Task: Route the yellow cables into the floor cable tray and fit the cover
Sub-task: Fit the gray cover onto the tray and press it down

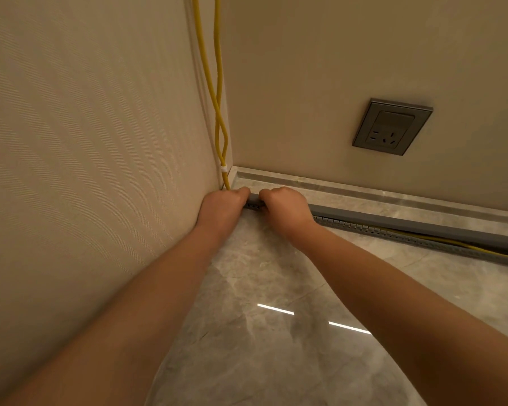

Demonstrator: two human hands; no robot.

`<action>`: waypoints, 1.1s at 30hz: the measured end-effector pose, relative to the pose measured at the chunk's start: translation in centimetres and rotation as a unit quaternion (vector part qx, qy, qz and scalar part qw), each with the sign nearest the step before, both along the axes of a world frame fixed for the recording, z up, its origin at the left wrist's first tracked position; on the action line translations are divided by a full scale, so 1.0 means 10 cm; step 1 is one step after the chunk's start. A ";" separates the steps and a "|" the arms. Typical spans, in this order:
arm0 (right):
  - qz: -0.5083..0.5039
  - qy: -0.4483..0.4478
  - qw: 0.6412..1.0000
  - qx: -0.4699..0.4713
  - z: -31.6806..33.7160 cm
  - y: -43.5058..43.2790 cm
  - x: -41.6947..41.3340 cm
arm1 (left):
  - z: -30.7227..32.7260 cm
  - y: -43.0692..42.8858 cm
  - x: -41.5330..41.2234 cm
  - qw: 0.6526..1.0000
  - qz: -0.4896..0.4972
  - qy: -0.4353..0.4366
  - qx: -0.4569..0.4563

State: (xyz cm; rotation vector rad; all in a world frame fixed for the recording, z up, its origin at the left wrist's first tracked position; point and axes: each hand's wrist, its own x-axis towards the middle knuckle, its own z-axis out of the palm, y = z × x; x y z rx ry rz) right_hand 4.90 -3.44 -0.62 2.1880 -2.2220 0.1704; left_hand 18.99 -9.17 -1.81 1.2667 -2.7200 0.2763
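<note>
Two yellow cables [216, 92] hang down the room corner, held together by a white tie [223, 168] just above the floor. A grey slotted cable tray [417, 237] runs along the skirting to the right, with yellow cable showing inside it at the far right. A grey cover [423, 225] lies along the tray's top, tilted so that the slotted side stays visible. My left hand [222, 203] and my right hand [285, 205] both grip the cover's corner end, fingers curled over it. The tray's end under my hands is mostly hidden.
A grey wall socket [392, 126] sits on the right wall above the marble skirting [364, 190]. The striped wallpapered wall [85, 142] stands close on the left. Glossy marble floor [261, 332] lies beneath my forearms.
</note>
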 end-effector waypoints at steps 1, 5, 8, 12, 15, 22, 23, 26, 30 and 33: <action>0.009 0.020 1.000 0.005 0.00 0.00 0.02 | 0.00 0.00 0.00 1.000 0.000 0.000 -0.002; 0.060 0.102 0.992 0.040 0.04 -0.02 0.03 | 0.00 0.02 0.01 1.000 0.005 -0.005 -0.014; 0.093 0.147 0.983 0.055 0.07 -0.03 0.04 | -0.02 0.06 0.03 0.999 0.004 0.012 -0.037; 0.130 0.186 0.972 0.062 0.07 -0.01 0.06 | -0.10 0.09 0.07 0.989 -0.051 0.101 -0.091; 0.120 0.180 0.974 0.064 0.06 0.02 0.04 | -0.15 0.09 0.08 0.987 -0.055 0.106 -0.112; 0.017 -0.003 0.998 0.059 0.10 0.05 -0.08 | -0.07 0.12 0.03 0.998 0.006 0.061 0.015; 0.009 -0.037 0.997 0.074 0.11 0.06 -0.12 | -0.05 0.12 0.02 0.999 0.011 0.044 0.009; 0.007 -0.094 0.985 0.147 0.15 0.11 -0.22 | 0.04 0.13 -0.07 1.000 0.020 -0.007 0.004; -0.004 -0.110 0.978 0.180 0.21 0.22 -0.32 | 0.14 0.17 -0.21 0.999 0.023 -0.047 0.006; -0.048 -0.105 0.979 0.171 0.23 0.36 -0.44 | 0.17 0.22 -0.28 0.999 0.006 -0.036 0.022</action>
